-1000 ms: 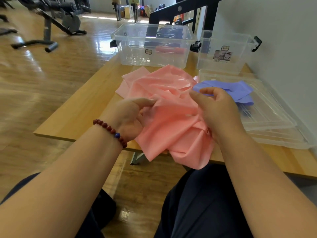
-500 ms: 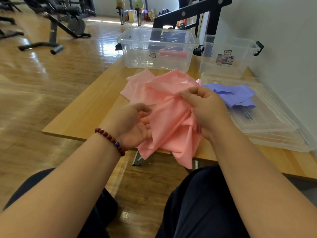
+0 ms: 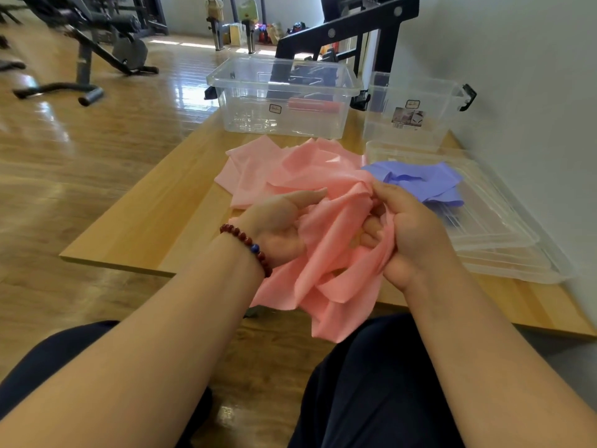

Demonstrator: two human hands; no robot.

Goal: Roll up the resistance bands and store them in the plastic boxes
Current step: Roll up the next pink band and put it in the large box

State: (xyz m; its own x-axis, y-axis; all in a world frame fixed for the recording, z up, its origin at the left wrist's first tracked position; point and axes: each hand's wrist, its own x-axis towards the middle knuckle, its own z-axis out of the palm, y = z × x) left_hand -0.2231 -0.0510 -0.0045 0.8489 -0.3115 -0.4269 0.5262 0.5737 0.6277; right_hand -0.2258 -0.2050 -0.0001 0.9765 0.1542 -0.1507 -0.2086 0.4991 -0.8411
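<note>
Drooping in loose crumpled folds: pink resistance band (image 3: 329,247).

No text can be read here. The wide clear box (image 3: 245,101) on the desk (image 3: 155,227) carries a small label (image 3: 275,108) on its front wall, with a dark frame and a mark too small to make out. The tall clear box (image 3: 381,124) beside it has a similar small badge (image 3: 412,104) and, just under it, a picture sticker (image 3: 408,118); its print is blurred.
</note>
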